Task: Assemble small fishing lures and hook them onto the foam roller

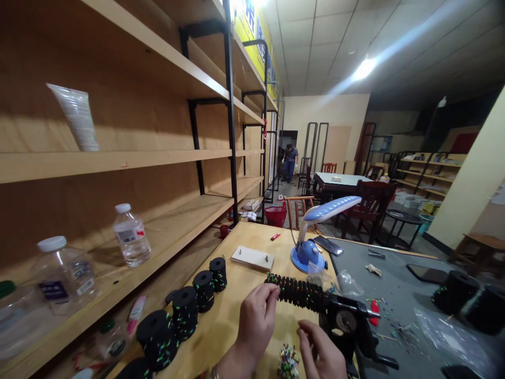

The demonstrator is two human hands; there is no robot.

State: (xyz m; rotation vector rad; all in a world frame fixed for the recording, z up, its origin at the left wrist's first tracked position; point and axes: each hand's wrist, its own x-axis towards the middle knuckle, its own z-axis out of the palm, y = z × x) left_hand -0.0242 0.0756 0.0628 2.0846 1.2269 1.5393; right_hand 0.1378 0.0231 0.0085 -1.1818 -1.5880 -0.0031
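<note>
On the far left, two clear plastic water bottles (131,235) stand on the lower wooden shelf (165,237), and a row of black foam spools stuck with coloured pins (185,308) lies along the edge of the pale wooden surface (236,316). Next comes the left hand (256,321): its grip is narrow, fingertips pinched against the near end of the long black ribbed foam roll studded with coloured pins (298,292), which runs rightward into a black metal clamp fixture (347,323). Below it, the right hand (321,352) has finger and thumb closed almost together; whether a pin sits between them I cannot tell. A heap of coloured pins (288,360) lies just beside it. Pins could prick a fingertip, or a knock could scatter the heap. Behind stands a blue desk lamp (315,231).
</note>
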